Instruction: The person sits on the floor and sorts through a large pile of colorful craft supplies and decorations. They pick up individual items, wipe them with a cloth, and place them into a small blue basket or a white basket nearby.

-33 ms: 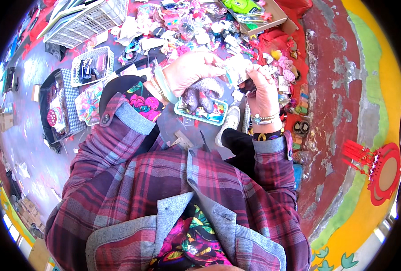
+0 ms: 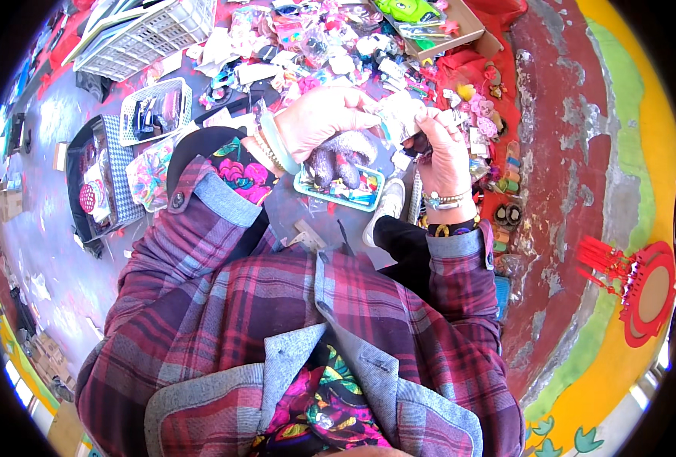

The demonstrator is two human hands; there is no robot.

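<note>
Above a small basket, my left hand pinches the left side of a pale, overexposed packet that looks like clear plastic. The packet's right side is gripped by my right hand, thumb and fingertips pressed together. A small dark thing shows by the right fingers; its kind cannot be made out. Under my hands stands a light-green-rimmed basket. In it lie glittery purple-grey padded pieces and colourful small items. My shoe is just right of the basket.
A heap of packaged trinkets spreads ahead. A white crate, a small white basket and a dark checked box stand left. A carton holds green items at far right. Pink flowers line red cloth.
</note>
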